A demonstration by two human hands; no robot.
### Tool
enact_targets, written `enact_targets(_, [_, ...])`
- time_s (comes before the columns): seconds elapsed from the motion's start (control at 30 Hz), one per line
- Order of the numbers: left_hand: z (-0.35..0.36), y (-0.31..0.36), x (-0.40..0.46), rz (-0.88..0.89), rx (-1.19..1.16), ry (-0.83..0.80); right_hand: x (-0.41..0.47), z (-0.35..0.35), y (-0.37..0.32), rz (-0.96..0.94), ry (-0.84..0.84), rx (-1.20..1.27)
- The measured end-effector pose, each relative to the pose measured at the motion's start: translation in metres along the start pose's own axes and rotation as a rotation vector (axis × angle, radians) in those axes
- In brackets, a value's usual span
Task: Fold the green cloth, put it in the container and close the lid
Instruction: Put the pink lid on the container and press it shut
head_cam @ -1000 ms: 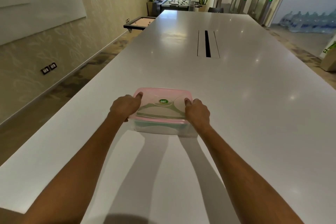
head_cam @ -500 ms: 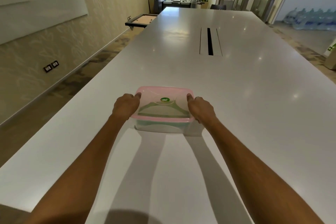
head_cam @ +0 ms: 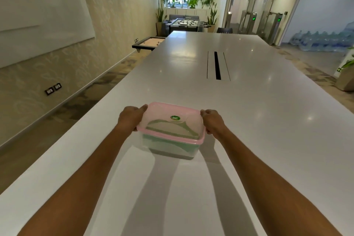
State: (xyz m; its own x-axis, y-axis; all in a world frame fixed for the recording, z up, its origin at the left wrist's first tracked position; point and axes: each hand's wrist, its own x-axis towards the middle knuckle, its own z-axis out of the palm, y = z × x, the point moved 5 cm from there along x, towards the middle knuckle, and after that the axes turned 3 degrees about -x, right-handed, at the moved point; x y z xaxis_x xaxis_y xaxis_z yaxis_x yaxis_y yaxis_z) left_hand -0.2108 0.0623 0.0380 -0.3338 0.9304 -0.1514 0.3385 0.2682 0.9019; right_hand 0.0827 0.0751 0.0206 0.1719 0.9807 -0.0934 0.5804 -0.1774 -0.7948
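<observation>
A clear plastic container [head_cam: 168, 148] stands on the white table [head_cam: 268, 120], with its pink lid [head_cam: 172, 120] on top. The folded green cloth [head_cam: 164, 141] shows through the clear wall and lid. My left hand [head_cam: 130, 119] grips the lid's left edge, thumb on top. On the opposite edge my right hand [head_cam: 212, 120] holds the same way. A small green round sticker sits on the lid's middle.
A long cable slot [head_cam: 217, 65] is cut into the table farther away. The table's left edge runs close to the container, with carpet floor and a wall beyond. A foosball table [head_cam: 184, 23], plants and water bottles [head_cam: 321, 41] stand at the room's far end.
The camera has tilted up, so more of the far room shows. The container's near side seems slightly raised now. Both hands keep their hold on the lid's sides.
</observation>
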Motion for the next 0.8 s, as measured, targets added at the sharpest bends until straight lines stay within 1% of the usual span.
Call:
enact_targets(0.07, [-0.004, 0.018, 0.009, -0.010, -0.144, -0.002, 0.006, -0.004, 0.003, 0.045, -0.003, 0.111])
enact_targets(0.2, [0.010, 0.051, 0.030, -0.019, -0.379, -0.098, 0.019, -0.012, 0.007, 0.121, -0.014, 0.296])
enact_targets(0.3, [0.029, 0.073, 0.055, -0.008, -0.494, -0.075, 0.036, -0.022, 0.005, 0.154, -0.005, 0.441])
enact_targets(0.4, [0.053, 0.086, 0.080, 0.004, -0.588, -0.044, 0.050, -0.026, 0.002, 0.167, -0.008, 0.527])
enact_targets(0.47, [0.073, 0.093, 0.098, 0.030, -0.592, -0.047, 0.060, -0.027, -0.001, 0.157, 0.007, 0.566])
enact_targets(0.6, [0.109, 0.108, 0.127, 0.054, -0.497, -0.024, 0.078, -0.026, -0.006, 0.147, 0.044, 0.630])
enact_targets(0.8, [0.144, 0.128, 0.167, 0.092, -0.411, -0.037, 0.094, -0.013, 0.001, 0.219, 0.103, 0.738])
